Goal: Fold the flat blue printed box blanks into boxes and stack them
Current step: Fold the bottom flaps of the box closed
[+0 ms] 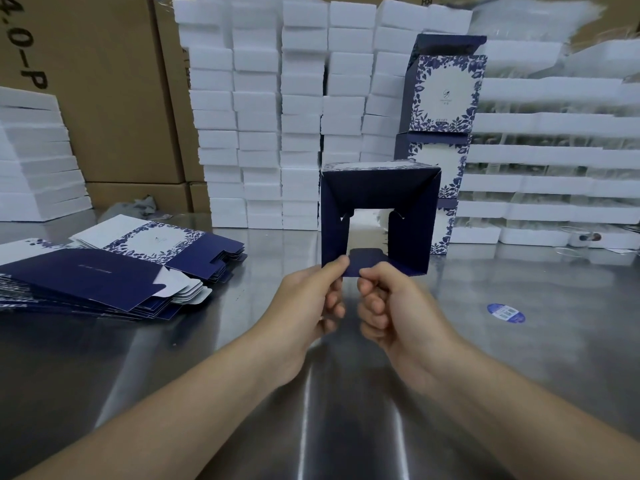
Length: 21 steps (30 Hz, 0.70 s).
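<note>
Thumb and curled fingers of the left hand (308,299) pinch the lower left corner of a half-folded blue box (412,237), which is held up off the steel table (346,393). The right hand (394,306), just beside the left, pinches the small tongue flap (367,265) on the box's bottom edge, with its thumb on top and its fingers curled below. The box rises straight above the grip with its open end facing the camera. Its dark flaps are turned inward around a square gap.

Left of the grip, a fanned pile of flat box blanks (114,275) lies on the table. Beyond the grip and slightly right, folded boxes (446,95) with a blue leaf print stand stacked in a column; the top one's lid flap is raised. White foam blocks (277,116) are stacked in a wall behind everything, with brown cartons (110,91) far left. Right of the grip, a round blue sticker (505,312) lies on the steel.
</note>
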Tool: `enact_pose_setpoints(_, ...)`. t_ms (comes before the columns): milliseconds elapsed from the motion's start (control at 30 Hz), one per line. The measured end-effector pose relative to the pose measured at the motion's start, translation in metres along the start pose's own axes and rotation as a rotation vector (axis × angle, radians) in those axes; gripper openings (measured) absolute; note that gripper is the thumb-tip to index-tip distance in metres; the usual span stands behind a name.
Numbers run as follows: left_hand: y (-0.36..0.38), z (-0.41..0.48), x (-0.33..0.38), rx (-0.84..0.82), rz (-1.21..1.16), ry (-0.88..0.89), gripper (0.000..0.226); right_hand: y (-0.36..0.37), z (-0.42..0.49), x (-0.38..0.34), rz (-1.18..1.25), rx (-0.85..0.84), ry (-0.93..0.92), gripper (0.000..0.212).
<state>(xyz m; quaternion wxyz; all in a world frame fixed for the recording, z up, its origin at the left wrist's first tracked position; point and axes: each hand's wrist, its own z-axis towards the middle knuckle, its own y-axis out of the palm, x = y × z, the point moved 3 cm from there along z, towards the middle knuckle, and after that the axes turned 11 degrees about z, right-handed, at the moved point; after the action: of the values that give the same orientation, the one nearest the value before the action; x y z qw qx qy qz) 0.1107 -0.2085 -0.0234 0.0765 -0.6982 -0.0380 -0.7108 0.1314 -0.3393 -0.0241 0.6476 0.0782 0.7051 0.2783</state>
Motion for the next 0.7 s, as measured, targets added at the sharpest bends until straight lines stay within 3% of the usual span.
enact_pose_setpoints(200,0.0077,-0.0044,0.0003,-0.094,-0.074,-0.027,0.045,-0.0040,0.0028,-0.0035,-0.059,0.007,-0.024,0.036)
enact_pose_setpoints(333,0.0069,-0.0030,-0.0003,-0.053,-0.156,-0.018,0.049,-0.0029,0.0010,-0.0001,-0.138,-0.041,0.021,0.032)
enact_pose_setpoints(700,0.0005,-0.0016,0.0004,-0.003,-0.152,-0.021,0.048,-0.0034,0.0022,-0.0044,-0.003,0.012,-0.042,0.033)
